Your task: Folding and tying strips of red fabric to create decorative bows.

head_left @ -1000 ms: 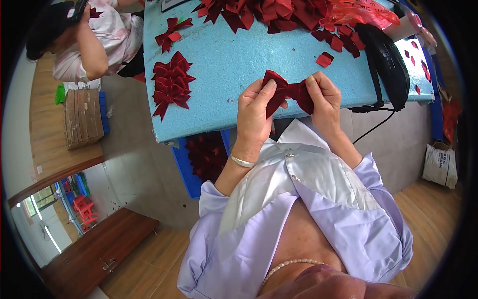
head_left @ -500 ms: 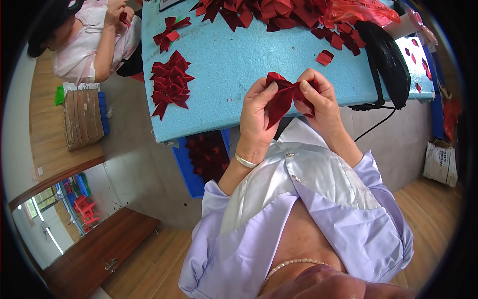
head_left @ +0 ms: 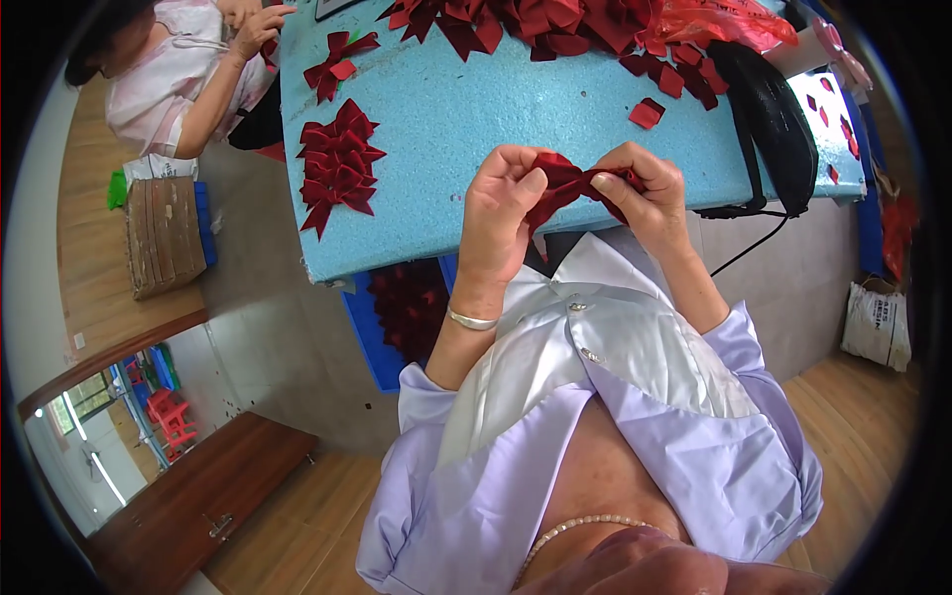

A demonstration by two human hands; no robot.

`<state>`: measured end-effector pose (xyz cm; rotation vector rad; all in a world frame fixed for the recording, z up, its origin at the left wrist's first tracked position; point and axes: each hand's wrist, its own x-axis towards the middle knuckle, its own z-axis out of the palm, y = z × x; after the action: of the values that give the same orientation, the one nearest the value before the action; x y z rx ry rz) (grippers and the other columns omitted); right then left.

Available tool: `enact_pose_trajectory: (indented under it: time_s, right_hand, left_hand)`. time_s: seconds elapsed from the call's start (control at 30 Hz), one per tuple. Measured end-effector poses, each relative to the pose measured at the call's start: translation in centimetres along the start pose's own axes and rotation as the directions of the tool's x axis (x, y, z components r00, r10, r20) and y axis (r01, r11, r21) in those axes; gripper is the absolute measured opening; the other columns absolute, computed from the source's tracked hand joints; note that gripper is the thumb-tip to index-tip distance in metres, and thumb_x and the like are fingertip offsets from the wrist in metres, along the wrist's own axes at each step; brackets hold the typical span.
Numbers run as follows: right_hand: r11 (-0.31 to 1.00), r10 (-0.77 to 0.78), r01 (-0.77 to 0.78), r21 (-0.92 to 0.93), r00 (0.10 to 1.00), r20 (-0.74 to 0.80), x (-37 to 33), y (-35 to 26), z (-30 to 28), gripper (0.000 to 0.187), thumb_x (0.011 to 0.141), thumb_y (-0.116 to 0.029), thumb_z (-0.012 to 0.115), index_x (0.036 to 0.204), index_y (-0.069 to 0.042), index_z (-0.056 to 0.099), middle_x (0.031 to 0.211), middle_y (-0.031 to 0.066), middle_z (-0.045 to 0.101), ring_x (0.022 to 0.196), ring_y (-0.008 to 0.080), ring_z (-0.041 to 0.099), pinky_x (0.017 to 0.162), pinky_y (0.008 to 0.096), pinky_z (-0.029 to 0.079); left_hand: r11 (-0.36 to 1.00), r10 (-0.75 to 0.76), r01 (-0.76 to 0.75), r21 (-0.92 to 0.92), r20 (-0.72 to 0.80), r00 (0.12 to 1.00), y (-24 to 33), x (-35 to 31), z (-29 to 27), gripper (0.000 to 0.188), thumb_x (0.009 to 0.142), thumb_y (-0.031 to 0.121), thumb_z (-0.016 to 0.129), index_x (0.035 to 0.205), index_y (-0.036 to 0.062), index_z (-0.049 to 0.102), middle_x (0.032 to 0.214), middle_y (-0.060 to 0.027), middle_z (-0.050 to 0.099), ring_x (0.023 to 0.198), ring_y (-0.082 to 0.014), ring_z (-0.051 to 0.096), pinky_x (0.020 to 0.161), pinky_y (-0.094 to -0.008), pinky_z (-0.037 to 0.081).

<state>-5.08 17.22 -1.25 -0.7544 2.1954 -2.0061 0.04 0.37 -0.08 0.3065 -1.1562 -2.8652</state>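
Observation:
Between my hands, just over the near edge of the blue table, is a dark red velvet bow. My left hand pinches its left side between thumb and fingers. At the knot and right loop, my right hand grips with the thumb on top; its fingers hide part of the ribbon. A stack of finished-looking red bows lies on the table to the left, and a single bow with a bit of green sits beyond it.
A heap of red bows covers the far side, beside a red plastic bag. Small red pieces lie nearby. A black bag rests at the right edge. Below the table stands a blue crate of bows. A co-worker sits far left.
The bow has turned flatter and its tails have swung as my hands spread slightly apart. My left hand has shifted left. The co-worker's hands have lowered toward the table.

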Motion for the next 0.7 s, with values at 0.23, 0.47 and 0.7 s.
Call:
enact_pose_trajectory:
  time_s: [0.23, 0.47, 0.7]
  right_hand:
    - [0.961, 0.248, -0.244, 0.131, 0.969, -0.009, -0.2, -0.5, 0.6, 0.023, 0.096, -0.017, 0.056, 0.081, -0.001, 0.063, 0.062, -0.0024, 0.055, 0.054, 0.0043, 0.045, 0.049, 0.0207, 0.036]
    - [0.791, 0.422, -0.377, 0.482, 0.907, 0.017, -0.7, 1.6, -0.1, 0.029, 0.099, -0.021, 0.050, 0.081, -0.001, 0.059, 0.068, -0.0036, 0.054, 0.060, 0.0032, 0.045, 0.054, 0.0197, 0.037]
    - [0.953, 0.221, -0.225, 0.205, 0.974, 0.039, -1.3, 1.4, -0.4, 0.026, 0.097, -0.020, 0.052, 0.077, -0.003, 0.057, 0.069, -0.0032, 0.054, 0.060, 0.0024, 0.043, 0.052, 0.0214, 0.034]
  left_hand:
    - [0.966, -0.111, 0.109, 0.236, -0.006, 0.994, -1.4, -0.5, -0.5, 0.020, 0.078, 0.000, 0.070, 0.094, 0.0030, 0.058, 0.082, -0.0034, 0.062, 0.067, -0.0073, 0.055, 0.059, -0.0208, 0.046]
    - [0.978, -0.191, 0.188, 0.093, 0.024, 0.981, -1.4, -0.1, -1.0, 0.022, 0.077, -0.001, 0.070, 0.095, 0.0034, 0.058, 0.076, 0.0013, 0.058, 0.057, -0.0031, 0.046, 0.046, -0.0171, 0.033]
    - [0.968, -0.174, 0.176, 0.181, -0.026, 0.984, -1.9, -0.3, -0.4, 0.023, 0.076, -0.001, 0.072, 0.095, 0.0041, 0.060, 0.079, 0.0008, 0.059, 0.059, -0.0036, 0.048, 0.047, -0.0174, 0.036]
